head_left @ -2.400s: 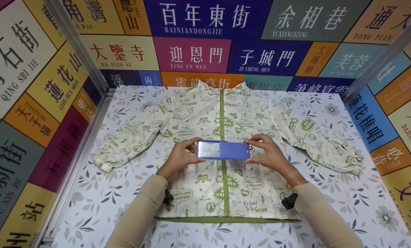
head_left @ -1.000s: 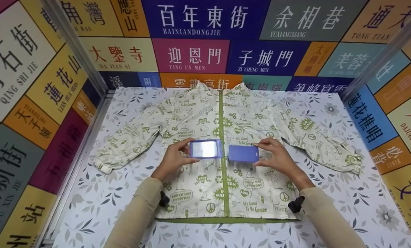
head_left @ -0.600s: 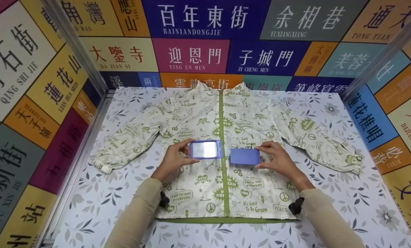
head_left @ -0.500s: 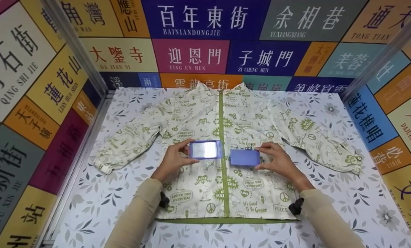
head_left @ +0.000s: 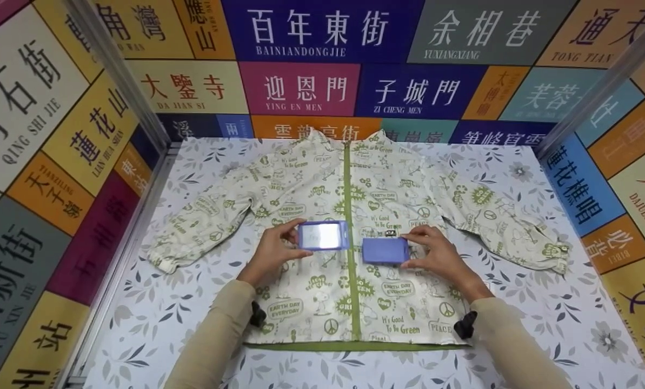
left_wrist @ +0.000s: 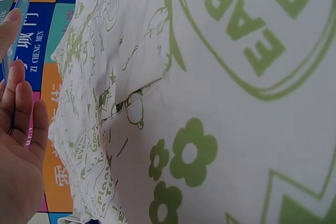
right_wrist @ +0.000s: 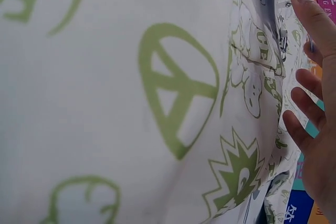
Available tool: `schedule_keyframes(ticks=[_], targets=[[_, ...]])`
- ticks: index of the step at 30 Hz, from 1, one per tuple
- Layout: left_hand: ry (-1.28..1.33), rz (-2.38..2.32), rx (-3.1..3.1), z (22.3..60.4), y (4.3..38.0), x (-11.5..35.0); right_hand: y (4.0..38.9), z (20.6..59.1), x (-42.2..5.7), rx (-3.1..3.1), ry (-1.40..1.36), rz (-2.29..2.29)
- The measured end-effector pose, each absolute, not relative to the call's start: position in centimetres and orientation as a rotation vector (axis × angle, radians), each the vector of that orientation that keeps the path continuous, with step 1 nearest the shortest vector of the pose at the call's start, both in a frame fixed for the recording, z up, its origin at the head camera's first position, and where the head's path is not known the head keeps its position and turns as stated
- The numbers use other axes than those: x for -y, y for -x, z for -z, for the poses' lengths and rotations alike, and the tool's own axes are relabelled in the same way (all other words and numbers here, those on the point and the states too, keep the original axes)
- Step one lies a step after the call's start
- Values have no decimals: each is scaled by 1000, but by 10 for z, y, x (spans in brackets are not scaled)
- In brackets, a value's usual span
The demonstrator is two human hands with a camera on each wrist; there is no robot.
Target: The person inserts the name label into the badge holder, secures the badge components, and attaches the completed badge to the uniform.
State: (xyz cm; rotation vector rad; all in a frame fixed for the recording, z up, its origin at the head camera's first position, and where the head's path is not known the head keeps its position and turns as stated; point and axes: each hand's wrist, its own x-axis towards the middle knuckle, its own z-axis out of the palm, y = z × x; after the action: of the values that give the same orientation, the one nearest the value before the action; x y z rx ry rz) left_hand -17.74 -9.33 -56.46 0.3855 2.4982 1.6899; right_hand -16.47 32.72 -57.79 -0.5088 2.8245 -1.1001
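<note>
Purple pieces in both hands

The windowed case is violet-blue round a whitish middle; the other case is plain violet-blue. The jacket is cream, printed with green lettering, peace signs, hearts and flowers, its centre stripe and hem solid green. Grey leaves and blooms pattern the white surface; the person's sleeves are beige
</note>
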Motion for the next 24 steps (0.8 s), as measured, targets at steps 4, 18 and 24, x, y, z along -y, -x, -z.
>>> schedule_keyframes(ticks=[4, 18, 24], targets=[[-394, -1696, -2496, 565, 178, 93, 164, 579, -328, -2808, 505, 1106], [-402, -1687, -2493, 563, 178, 92, 163, 583, -331, -2813, 485, 1034], [-415, -1672, -2475, 563, 176, 92, 163, 585, -331, -2839, 492, 960]])
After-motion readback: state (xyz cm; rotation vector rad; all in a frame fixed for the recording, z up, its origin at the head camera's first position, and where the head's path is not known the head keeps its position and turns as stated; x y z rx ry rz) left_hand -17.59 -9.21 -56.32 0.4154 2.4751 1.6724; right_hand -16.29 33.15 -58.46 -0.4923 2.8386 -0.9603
